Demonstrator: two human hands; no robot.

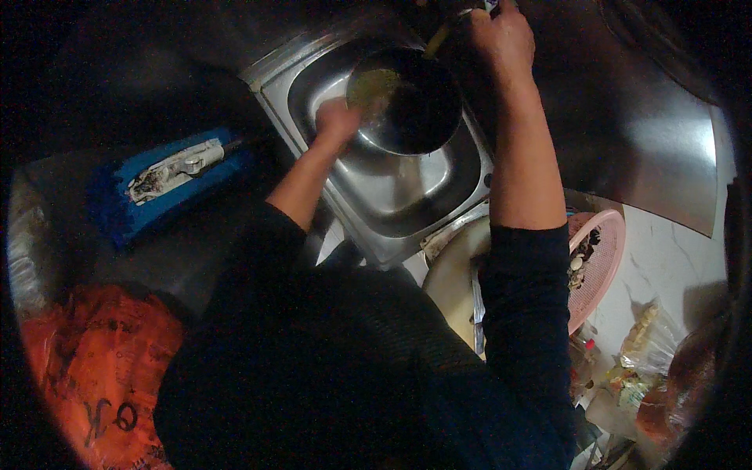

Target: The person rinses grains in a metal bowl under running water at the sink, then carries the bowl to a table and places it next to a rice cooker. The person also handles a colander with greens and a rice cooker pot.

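Note:
A dark round pan (pixel 420 111) is in a stainless steel sink (pixel 388 211), its near rim over the basin. At the pan's left rim is my left hand (pixel 339 122), blurred, its fingers partly hidden, so its hold is unclear. A dull yellowish patch shows inside the pan beside those fingers. My right hand (pixel 506 35) is raised beyond the pan's upper right, fingers curled near a small pale object at the top edge; whether it grips it cannot be told. A yellowish bar (pixel 436 44), perhaps a handle, meets the pan's far rim.
Right of the sink lie a round cutting board (pixel 455 282) with a metal blade (pixel 479 311), a pink plastic colander (pixel 614 258) holding dark and pale pieces, and plastic bags (pixel 652 346). An orange bag (pixel 111 364) is at lower left. A white fixture (pixel 176 171) on blue material is left.

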